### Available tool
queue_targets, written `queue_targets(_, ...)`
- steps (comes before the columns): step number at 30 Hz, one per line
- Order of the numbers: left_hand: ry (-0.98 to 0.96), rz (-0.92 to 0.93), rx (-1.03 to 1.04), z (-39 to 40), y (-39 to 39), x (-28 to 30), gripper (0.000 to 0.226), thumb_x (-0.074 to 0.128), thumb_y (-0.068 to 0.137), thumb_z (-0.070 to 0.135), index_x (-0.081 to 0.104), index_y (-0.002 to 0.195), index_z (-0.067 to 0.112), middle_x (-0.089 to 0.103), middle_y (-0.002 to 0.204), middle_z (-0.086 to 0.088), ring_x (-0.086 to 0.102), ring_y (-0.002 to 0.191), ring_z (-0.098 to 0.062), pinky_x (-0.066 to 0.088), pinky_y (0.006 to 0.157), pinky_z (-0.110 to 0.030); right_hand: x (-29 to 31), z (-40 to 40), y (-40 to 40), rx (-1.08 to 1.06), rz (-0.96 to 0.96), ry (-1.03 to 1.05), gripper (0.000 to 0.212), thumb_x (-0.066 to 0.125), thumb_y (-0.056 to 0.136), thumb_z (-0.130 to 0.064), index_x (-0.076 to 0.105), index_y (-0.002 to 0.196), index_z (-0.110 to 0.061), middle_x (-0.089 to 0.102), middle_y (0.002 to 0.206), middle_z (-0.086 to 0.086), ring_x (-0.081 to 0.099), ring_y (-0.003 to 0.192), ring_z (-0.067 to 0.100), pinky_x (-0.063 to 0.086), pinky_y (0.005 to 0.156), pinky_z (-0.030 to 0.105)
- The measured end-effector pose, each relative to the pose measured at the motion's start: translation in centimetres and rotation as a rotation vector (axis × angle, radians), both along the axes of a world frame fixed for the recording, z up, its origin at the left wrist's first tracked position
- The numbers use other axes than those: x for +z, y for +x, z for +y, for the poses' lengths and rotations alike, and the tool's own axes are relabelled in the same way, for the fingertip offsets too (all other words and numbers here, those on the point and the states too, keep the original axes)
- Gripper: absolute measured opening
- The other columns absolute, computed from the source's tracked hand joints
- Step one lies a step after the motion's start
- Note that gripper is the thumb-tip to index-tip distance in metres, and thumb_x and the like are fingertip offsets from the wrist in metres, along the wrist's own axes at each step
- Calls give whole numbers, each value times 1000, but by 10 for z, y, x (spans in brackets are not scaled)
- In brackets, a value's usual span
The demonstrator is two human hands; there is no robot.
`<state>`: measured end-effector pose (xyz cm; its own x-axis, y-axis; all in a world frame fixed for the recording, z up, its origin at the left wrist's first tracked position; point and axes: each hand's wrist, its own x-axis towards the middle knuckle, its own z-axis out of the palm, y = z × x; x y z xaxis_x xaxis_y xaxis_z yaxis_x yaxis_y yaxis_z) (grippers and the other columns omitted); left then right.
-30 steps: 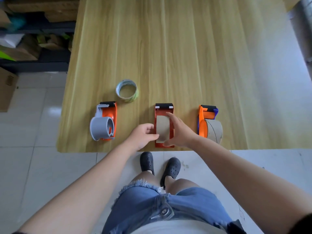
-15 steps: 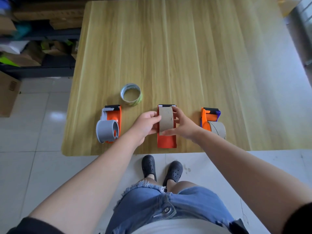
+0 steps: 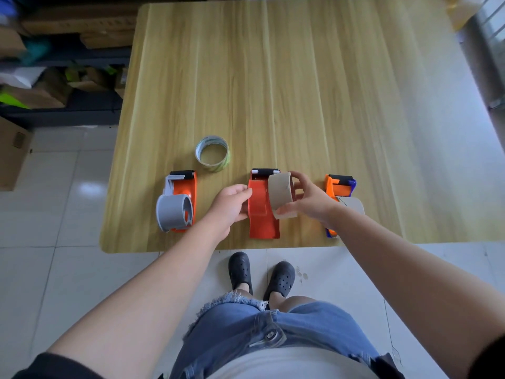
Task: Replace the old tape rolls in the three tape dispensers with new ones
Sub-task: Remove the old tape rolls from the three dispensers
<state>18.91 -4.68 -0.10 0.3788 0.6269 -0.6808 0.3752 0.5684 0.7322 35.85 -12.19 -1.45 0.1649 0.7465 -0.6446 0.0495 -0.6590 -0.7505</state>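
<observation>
Three tape dispensers lie in a row near the wooden table's front edge. The left dispenser (image 3: 179,201) is orange with a bare grey spool. The middle dispenser (image 3: 262,214) is red; my left hand (image 3: 231,205) grips its left side. My right hand (image 3: 308,199) holds a brown cardboard tape core (image 3: 281,194) lifted just to the right of the red dispenser. The right dispenser (image 3: 340,187) is orange and blue, with a cardboard core on it partly hidden by my right wrist. A roll of clear tape (image 3: 212,153) lies flat behind the left and middle dispensers.
The wooden table (image 3: 300,91) stretches bare behind the dispensers. To the left stand dark shelves with cardboard boxes (image 3: 41,86), and a box (image 3: 13,154) sits on the tiled floor. My feet in black shoes stand under the front edge.
The cardboard core has come off the red dispenser: my right hand carried it up and to the right. My left hand has slid to the dispenser's left side.
</observation>
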Motion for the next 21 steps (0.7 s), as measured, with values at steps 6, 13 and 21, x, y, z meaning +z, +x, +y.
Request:
queue_targets(6, 0, 95, -25, -12, -4, -12, 24, 46, 95, 16, 56, 74, 20, 64, 80, 0, 60, 82, -18, 48, 91, -38, 7, 0, 17, -143, -130, 70, 95, 78, 54, -28, 36, 139, -28, 47, 127, 8, 54, 114, 21, 51, 92, 35)
queue_targets(13, -123, 120, 12, -24, -7, -28, 16, 56, 90, 10, 54, 76, 17, 66, 88, -2, 61, 94, -24, 47, 93, -37, 18, 24, 22, 0, -294, 42, 95, 78, 66, -18, 27, 146, -27, 34, 134, 3, 46, 121, 22, 46, 99, 37)
queue_targets(21, -95, 161, 65, -2, -11, -36, 10, 63, 85, 20, 57, 80, 14, 65, 85, -5, 62, 80, -20, 51, 80, -34, 13, 60, 25, 230, -649, -4, 99, 76, 66, -29, 20, 148, -28, 30, 141, 4, 30, 132, 28, 43, 98, 37)
